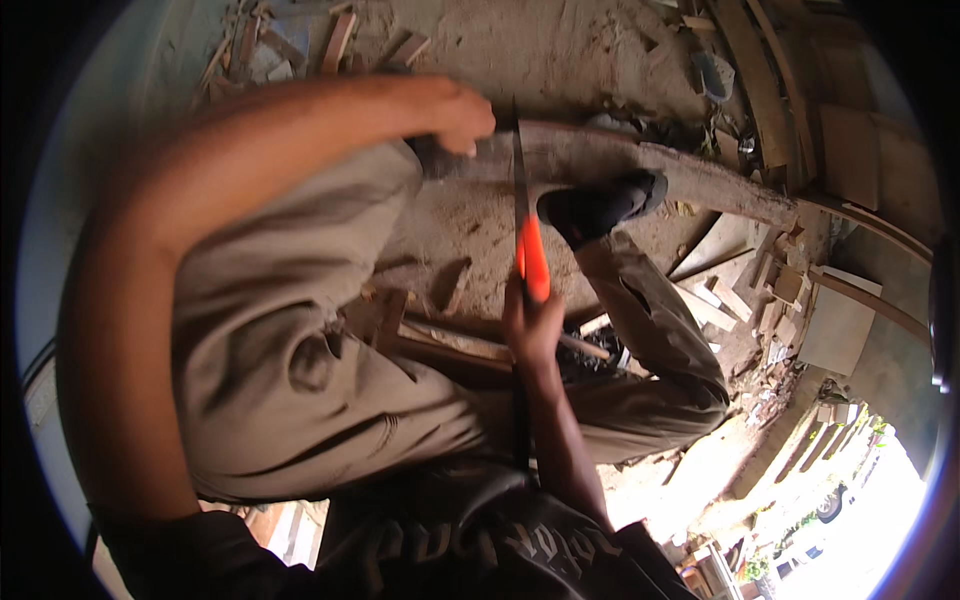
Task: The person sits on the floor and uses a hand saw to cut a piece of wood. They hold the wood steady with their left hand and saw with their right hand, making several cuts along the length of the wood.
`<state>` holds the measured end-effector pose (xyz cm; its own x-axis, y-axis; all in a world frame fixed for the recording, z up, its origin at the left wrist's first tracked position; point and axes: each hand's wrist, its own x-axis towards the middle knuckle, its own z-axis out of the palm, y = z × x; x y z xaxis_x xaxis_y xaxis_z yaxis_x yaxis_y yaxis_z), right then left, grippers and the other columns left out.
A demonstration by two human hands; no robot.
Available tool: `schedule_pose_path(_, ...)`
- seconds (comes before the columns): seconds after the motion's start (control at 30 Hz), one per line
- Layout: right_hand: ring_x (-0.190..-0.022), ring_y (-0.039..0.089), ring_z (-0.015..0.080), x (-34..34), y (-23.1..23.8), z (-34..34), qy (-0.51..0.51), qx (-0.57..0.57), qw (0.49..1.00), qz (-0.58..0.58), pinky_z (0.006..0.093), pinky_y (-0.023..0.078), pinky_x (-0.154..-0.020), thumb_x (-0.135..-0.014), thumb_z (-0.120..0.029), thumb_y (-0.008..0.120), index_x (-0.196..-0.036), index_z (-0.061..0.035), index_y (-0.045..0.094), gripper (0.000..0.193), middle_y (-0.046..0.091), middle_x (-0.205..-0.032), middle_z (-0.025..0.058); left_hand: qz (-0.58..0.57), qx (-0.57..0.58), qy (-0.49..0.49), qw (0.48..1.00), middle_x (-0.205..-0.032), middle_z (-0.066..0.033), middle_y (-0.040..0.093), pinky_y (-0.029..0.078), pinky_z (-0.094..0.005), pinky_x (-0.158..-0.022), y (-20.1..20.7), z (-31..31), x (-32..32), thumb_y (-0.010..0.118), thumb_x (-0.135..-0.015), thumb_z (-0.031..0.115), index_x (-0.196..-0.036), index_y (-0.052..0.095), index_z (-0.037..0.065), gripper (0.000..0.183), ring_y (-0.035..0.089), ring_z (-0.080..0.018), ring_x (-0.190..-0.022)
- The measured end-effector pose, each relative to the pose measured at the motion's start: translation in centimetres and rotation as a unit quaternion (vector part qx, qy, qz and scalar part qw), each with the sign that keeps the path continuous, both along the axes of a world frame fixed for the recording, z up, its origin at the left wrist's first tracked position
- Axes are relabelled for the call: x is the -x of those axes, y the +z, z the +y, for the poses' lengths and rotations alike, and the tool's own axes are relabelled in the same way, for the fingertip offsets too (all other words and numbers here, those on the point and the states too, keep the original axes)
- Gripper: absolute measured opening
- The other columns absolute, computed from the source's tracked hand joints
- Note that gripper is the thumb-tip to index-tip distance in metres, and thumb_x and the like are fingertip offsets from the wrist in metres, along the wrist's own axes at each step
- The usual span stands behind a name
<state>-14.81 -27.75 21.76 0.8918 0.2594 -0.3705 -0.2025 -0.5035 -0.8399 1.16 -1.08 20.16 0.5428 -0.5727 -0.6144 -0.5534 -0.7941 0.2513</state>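
My right hand (534, 328) is wrapped around the orange handle of a handsaw (536, 262). The saw's dark, narrow blade points away from me and crosses a long, weathered wooden board (650, 163). Left of the blade, my left hand (464, 118) has its fingers curled over the board, gripping it; the fingertips are mostly hidden. A dark shoe (605, 203) on my right foot rests against the near side of the board, right of the saw. My left knee is bent beside the board's left part.
Offcuts (712, 302) and wood scraps litter the dirt floor at the right, with more scrap pieces (338, 42) at the far left. Long planks (758, 90) lean at the far right. A loose stick of wood (455, 340) lies between my legs.
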Motion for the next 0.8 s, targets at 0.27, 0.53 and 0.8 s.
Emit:
schedule_pose_path(0.27, -0.06, 0.049, 0.0072, -6.8, -2.6, 2.9, -0.03, -0.044, 0.998, -0.019, 0.0306, 0.041, -0.052, -0.088, -0.011, 0.06, -0.077, 0.0045, 0.055, 0.02, 0.055, -0.061, 0.007, 0.005, -0.044, 0.017, 0.999, -0.099, -0.0192, 0.067, 0.048, -0.0476, -0.089, 0.7, -1.1, -1.8, 0.06, -0.086, 0.03, -0.099, 0.067, 0.002, 0.032, 0.062, -0.037, -0.1)
schedule_pose_path(0.53, -0.059, 0.043, 0.0035, -7.4, -4.4, 2.0, -0.017, -0.146, 0.988, 0.055, 0.0237, 0.036, -0.051, -0.095, -0.021, 0.057, -0.091, -0.0009, 0.056, 0.02, 0.049, -0.066, -0.0038, -0.01, -0.013, 0.016, 1.0, -0.095, -0.0202, 0.066, 0.048, -0.0482, -0.086, 0.8, 0.7, -2.4, 0.06, -0.086, 0.032, -0.097, 0.065, 0.0, 0.033, 0.061, -0.0386, -0.098)
schedule_pose_path(0.8, -0.063, 0.045, 0.006, -4.2, -5.4, 1.6, 0.036, -0.236, 0.971, -0.022, 0.0225, 0.039, -0.055, -0.104, -0.034, 0.033, -0.126, 0.0016, 0.044, 0.043, 0.047, -0.073, 0.0, -0.025, -0.028, 0.037, 0.999, -0.094, -0.0199, 0.066, 0.048, -0.0478, -0.082, 1.0, 1.8, -2.9, 0.06, -0.088, 0.031, -0.094, 0.064, 0.0, 0.033, 0.062, -0.039, -0.094)
